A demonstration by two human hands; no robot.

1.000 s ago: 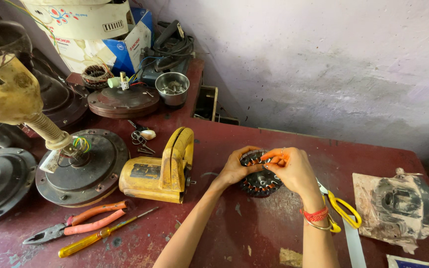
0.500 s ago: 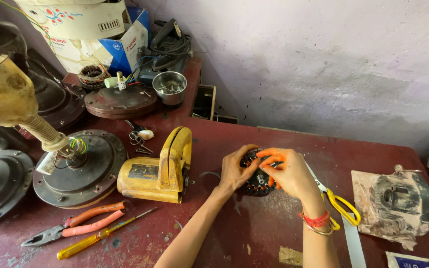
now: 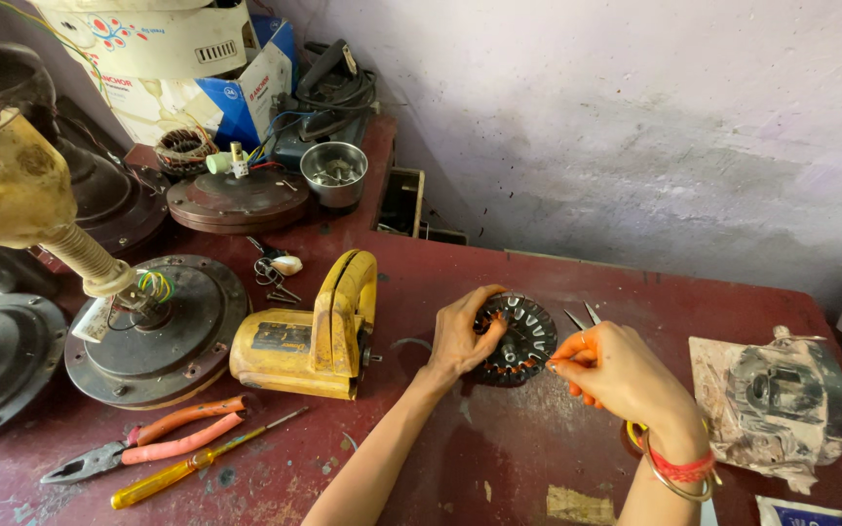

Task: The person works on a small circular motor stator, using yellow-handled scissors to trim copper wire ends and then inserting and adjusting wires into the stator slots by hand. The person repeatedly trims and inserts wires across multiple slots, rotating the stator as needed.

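Table (image 3: 557,282), dark red and crowded, carries the round slotted motor core (image 3: 518,336) near its middle, where the left hand (image 3: 460,336) grips the core's left rim with fingers curled shut — it sat a little farther left a second ago and has slid right with the hands. The right hand (image 3: 616,375), fingers pinched closed on an orange strip (image 3: 562,356) at the core's right edge, has dropped from the top rim to that side, so work moves round the slots. Left lie a grey fan housing (image 3: 153,331), a yellow power tool (image 3: 314,331) just beside the left hand, then pliers (image 3: 148,448) and a yellow screwdriver (image 3: 197,468) — none blocks the hands.
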